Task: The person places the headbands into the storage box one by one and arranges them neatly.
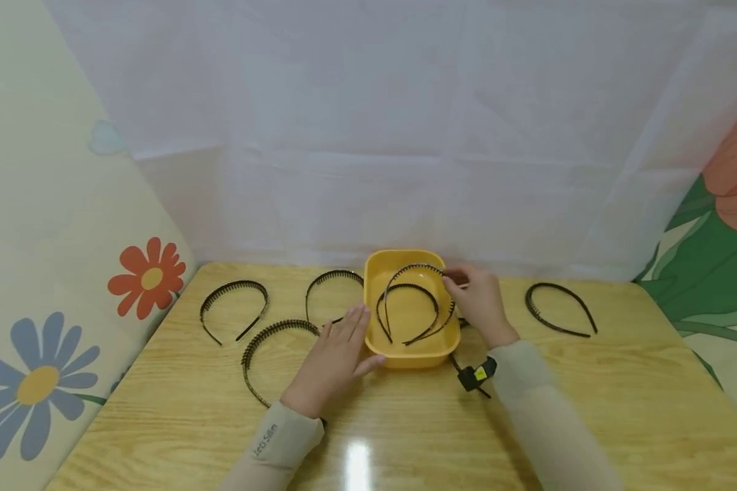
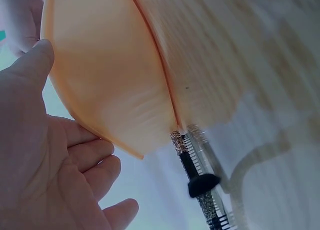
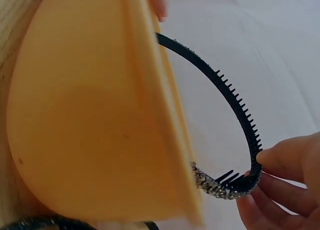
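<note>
My right hand (image 1: 480,301) pinches a glittery black toothed headband (image 3: 227,97) between thumb and fingers. Its ends reach down into a yellow plastic basin (image 1: 413,361), where another black headband (image 1: 413,286) lies. Against the basin's left side rests my left hand (image 1: 334,354), fingers fairly straight, with the thumb at the rim in the left wrist view. A larger toothed headband (image 1: 250,354) lies on the table, partly hidden by the left hand and forearm. Behind that hand, one more headband (image 1: 334,273) is partly covered by the basin.
On the wooden table (image 1: 160,416), a headband (image 1: 233,283) lies at the far left and another (image 1: 559,331) at the right. A dark headband end (image 1: 484,393) shows beneath the right wrist. A white cloth (image 1: 344,204) hangs behind the table, with flower-patterned panels on both sides.
</note>
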Tool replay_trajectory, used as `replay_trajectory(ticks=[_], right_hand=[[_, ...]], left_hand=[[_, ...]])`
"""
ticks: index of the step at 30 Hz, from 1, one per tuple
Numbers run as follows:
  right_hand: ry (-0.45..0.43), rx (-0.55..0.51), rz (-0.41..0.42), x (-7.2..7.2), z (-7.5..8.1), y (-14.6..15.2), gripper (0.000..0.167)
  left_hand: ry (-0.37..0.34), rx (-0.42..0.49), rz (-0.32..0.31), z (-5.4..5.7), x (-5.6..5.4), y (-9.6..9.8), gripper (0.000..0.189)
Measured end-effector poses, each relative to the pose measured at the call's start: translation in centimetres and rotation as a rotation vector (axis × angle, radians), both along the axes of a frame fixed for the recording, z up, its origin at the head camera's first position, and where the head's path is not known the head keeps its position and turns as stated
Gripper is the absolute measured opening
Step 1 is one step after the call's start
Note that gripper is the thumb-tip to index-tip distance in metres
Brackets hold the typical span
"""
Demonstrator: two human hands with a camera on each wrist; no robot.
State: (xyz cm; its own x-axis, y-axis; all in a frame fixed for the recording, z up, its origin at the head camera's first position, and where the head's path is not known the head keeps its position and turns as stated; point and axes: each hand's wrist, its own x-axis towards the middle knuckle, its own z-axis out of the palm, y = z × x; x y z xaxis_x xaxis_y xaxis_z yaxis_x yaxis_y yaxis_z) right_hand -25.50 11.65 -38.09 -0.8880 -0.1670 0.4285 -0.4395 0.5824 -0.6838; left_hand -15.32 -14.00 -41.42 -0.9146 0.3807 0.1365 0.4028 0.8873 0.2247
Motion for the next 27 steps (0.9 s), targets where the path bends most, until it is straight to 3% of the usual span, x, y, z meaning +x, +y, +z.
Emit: replay_trajectory(ticks=[10, 21, 27], right_hand=[[-0.094, 0.120, 0.047, -0.6, -0.8, -1.9, 0.016], [-0.200, 0.235, 0.035, -1.2, -0.8, -3.3, 0.020], [-0.165, 0.218, 0.069, -0.9, -1.2, -3.2, 0.023]], left_hand=[[0.005, 0.000, -0.003, 0.1, 0.0, 0.1, 0.086], [-0.009, 0.020, 0.002, 0.1, 0.0, 0.0, 0.087], [0.011, 0.014, 0.000, -0.2, 0.0, 0.0, 0.088]])
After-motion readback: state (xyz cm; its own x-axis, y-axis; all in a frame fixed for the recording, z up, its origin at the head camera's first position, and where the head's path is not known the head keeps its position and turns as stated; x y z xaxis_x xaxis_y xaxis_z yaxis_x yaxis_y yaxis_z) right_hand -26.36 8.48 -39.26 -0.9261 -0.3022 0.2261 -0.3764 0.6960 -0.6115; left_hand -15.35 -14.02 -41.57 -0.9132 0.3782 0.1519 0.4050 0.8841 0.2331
